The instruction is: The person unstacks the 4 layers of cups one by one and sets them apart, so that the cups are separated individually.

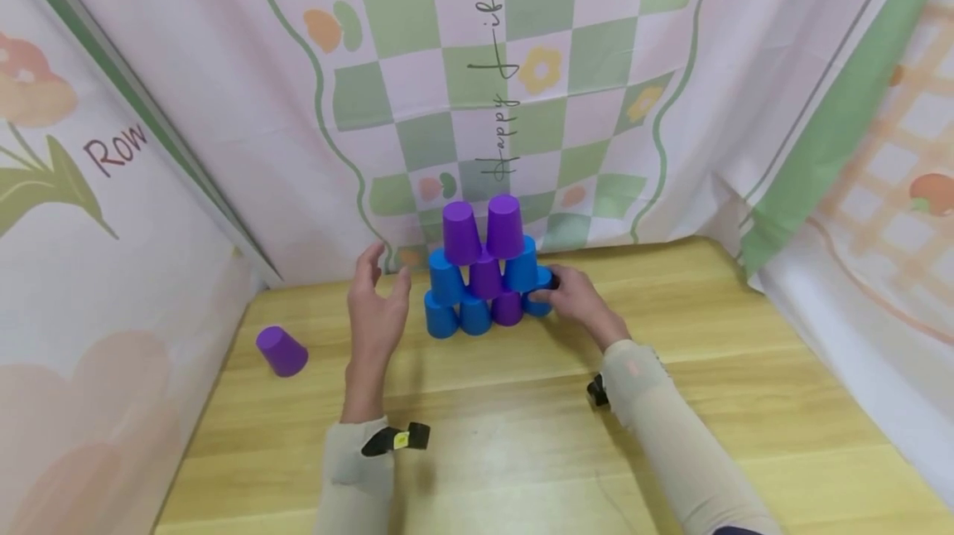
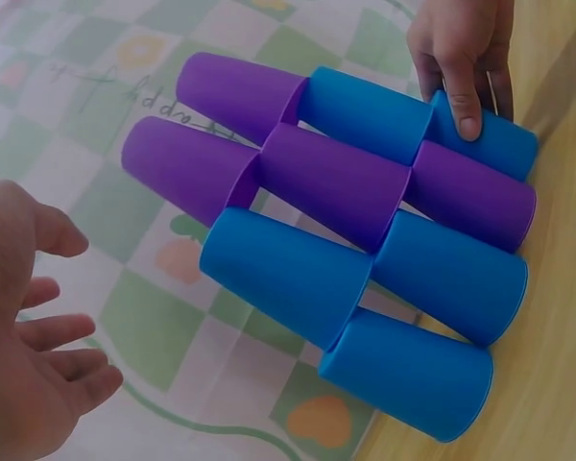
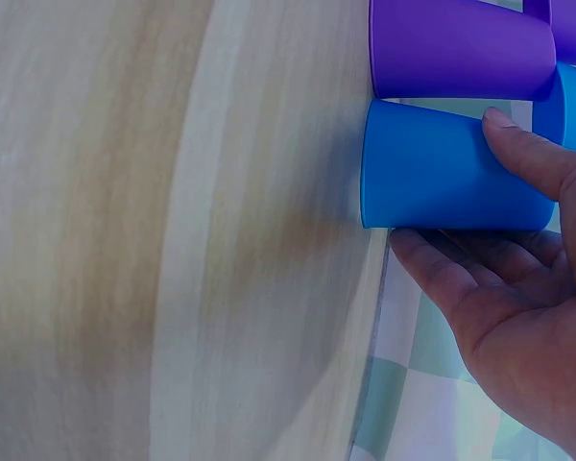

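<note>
Head view: left hand [image 1: 375, 315] spread, right hand [image 1: 580, 299] pinching a blue cup [image 3: 442, 168], seemingly light, stiff; best held round its sides.

Right hand [image 3: 528, 312] round the tapered, smooth blue cup [image 3: 446, 173], thumb on its near face, fingers along its right side! Wide end down, it stands on the pale wood-grain tabletop [image 3: 125, 230]. A tapered purple cup [image 3: 461, 48] stands just left; green-and-white checked cloth [image 3: 432, 355] hangs on the far side.
</note>
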`<state>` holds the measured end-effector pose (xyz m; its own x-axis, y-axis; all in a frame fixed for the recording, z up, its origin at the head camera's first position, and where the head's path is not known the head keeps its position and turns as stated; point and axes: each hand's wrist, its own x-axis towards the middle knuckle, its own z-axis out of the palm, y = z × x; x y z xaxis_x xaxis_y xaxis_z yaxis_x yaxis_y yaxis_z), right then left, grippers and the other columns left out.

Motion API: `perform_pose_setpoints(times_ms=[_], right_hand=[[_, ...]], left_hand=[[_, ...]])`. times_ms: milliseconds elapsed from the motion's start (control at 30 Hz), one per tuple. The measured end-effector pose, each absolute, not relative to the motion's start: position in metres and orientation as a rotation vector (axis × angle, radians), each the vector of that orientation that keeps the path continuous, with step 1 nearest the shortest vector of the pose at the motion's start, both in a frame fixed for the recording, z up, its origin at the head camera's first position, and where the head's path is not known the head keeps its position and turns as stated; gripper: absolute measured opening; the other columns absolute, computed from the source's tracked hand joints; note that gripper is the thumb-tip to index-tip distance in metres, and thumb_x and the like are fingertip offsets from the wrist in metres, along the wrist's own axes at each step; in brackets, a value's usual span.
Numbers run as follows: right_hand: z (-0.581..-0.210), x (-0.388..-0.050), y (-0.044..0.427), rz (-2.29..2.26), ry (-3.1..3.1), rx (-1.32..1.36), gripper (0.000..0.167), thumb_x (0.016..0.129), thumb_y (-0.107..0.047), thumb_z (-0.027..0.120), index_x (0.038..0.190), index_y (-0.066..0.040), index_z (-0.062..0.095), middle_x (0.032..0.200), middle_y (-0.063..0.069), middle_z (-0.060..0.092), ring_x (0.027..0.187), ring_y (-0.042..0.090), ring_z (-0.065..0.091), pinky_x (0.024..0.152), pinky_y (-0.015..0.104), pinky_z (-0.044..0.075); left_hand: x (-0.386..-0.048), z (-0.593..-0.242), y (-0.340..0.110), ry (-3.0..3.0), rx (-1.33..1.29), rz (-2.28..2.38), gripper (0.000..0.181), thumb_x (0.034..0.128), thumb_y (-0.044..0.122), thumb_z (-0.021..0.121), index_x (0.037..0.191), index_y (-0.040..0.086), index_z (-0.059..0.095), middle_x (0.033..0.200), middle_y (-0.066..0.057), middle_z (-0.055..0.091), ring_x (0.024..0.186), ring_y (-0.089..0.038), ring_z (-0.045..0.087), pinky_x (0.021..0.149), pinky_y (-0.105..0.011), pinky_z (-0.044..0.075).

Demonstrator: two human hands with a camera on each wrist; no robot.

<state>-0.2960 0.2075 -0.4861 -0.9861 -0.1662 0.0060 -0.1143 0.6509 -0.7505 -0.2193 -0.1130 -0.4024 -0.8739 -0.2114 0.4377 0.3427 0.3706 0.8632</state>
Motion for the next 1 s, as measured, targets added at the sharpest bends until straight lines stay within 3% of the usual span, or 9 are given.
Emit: perform_pose_setpoints(times_ms=[433,733,1000], right_hand=[[-0.489,-0.297,0.208,-1.267,2.794,-0.235,0.029,0.097,-0.021,0.076,0.116,-0.001,0.066,0.110,0.017,0.071,0.099,0.030,0.065,0.094,0.051,0.057],[-0.489,-0.296,0.208,-1.268,2.786,-0.234,0.030,0.097,-0.020,0.076,0.117,-0.001,0.067,0.111,0.017,0.071,0.101,0.031,0.065,0.096,0.052,0.057],[-0.488,-0.298,0.208,-1.287,2.779,-0.235,0.031,0.097,-0.022,0.076,0.118,-0.002,0.067,0.112,0.017,0.071,0.101,0.032,0.065,0.097,0.052,0.056]], left_hand=[[-0.241,-0.393,-0.096,-2.210,-0.197,-1.516,0.057,0.1018,0.022,0.071,0.153,0.011,0.050,0.158,-0.011,0.053,0.148,-0.025,0.047,0.124,-0.046,0.040],[-0.258,-0.385,-0.076,-2.271,-0.241,-1.522,0.068,0.0957,0.029,0.079,0.154,0.009,0.048,0.155,-0.013,0.055,0.147,-0.027,0.048,0.125,-0.044,0.038],[-0.265,-0.378,-0.059,-2.248,-0.213,-1.604,0.072,0.0934,0.030,0.082,0.153,0.008,0.049,0.151,-0.012,0.058,0.149,-0.033,0.046,0.125,-0.052,0.038]])
